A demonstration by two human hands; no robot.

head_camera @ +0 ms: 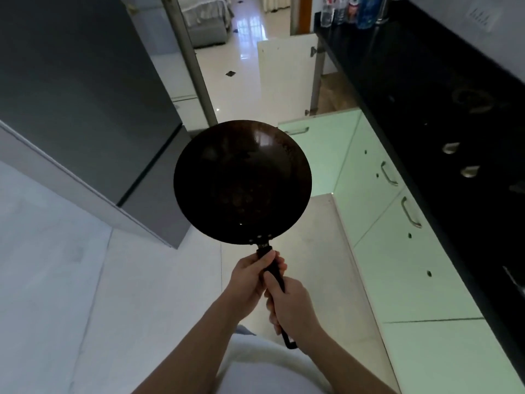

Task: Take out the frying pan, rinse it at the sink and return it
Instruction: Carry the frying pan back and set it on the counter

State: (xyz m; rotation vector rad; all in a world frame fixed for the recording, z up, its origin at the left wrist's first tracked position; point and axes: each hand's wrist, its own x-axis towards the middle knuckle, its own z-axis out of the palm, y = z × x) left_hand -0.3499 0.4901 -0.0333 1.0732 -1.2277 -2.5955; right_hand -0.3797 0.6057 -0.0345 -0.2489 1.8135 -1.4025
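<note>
Fridge [85, 89]: big and grey, on the left; well apart from the pan
Left hand [250, 275]: wrapped tight on the handle, up near the bowl
Pan [242, 182]: dark and round; held up in the air over the floor [147, 280], in the middle, between the fridge and the cupboards; it touches nothing but the two hands
Handle [274, 275]: black; it runs from the bowl back to the person
Right hand [292, 305]: wrapped tight on the handle too, just behind the left hand
Pointing: the long way of the pan goes from the person out ahead; bowl far, handle end near; open side faces up
Cupboards [397, 251]: pale green, on the right; one door [287, 72] far ahead stands open
Counter [426, 89]: black, far right; no sink shows here
Done: the pan is out, I think
Left: I cannot tell if it is rinsed; if not, rinse, then put back
</note>
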